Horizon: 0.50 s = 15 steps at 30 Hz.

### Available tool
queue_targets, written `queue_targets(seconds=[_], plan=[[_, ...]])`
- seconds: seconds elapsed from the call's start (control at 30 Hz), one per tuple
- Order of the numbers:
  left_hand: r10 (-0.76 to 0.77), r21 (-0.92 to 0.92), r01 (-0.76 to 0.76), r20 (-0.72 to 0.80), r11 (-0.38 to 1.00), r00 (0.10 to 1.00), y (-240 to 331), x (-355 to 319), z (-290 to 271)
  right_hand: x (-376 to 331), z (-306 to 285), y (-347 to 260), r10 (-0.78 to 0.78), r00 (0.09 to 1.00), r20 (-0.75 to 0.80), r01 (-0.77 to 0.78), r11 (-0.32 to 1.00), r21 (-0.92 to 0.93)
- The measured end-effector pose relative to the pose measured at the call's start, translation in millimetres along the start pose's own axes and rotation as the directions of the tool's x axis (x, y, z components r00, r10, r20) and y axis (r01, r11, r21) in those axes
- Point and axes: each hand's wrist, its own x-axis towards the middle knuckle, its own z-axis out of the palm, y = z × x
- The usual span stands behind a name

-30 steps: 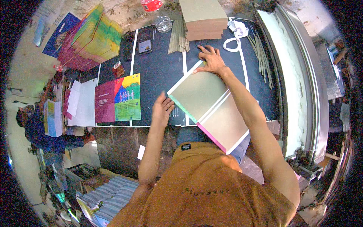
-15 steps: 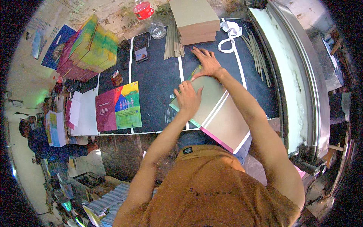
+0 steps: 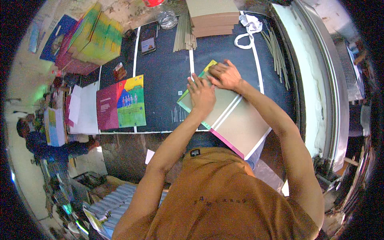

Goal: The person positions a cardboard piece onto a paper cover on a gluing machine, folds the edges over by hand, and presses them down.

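A book cover (image 3: 244, 120) lies slanted at the table's near edge, grey board inside up. Two white strips cross its middle, and its turned-in edges show green, yellow and magenta. My left hand (image 3: 203, 95) rests on its left part, fingers stretched toward the far edge. Close beside it, my right hand (image 3: 226, 76) is closed at the far edge, its fingers bent over the colored margin; the fingertips are partly hidden. To the left, a finished-looking cover (image 3: 122, 103) in magenta, yellow and green lies outside up.
Behind are a stack of grey boards (image 3: 216, 22), grey strips (image 3: 184, 36), a phone (image 3: 148, 45) and a bottle (image 3: 167, 20). A white cloth (image 3: 251, 25) and more strips (image 3: 277, 60) lie right, beside a metal-edged machine (image 3: 320, 80). Colorful covers (image 3: 96, 44) stand left; a person (image 3: 48, 138) sits beyond.
My right hand has gone from spread to closed and drawn nearer the cover's far edge, where more yellow and green shows. My left hand stays on the cover. The whole view has shifted slightly.
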Motion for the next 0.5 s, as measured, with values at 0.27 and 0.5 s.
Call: queue_targets(seconds=[0.27,0.5], plan=[[0.009,-0.004,-0.009,0.028,1.0,1.0,-8.8,-35.1,-11.0,12.1,25.0,14.6,-0.121,0.944,-0.306,0.118,0.993,-0.03],[-0.005,0.071,0.006,-0.004,0.997,1.0,-31.1,-43.5,-39.2,9.4,22.0,10.0,-0.064,0.964,-0.259,0.073,0.997,0.025]])
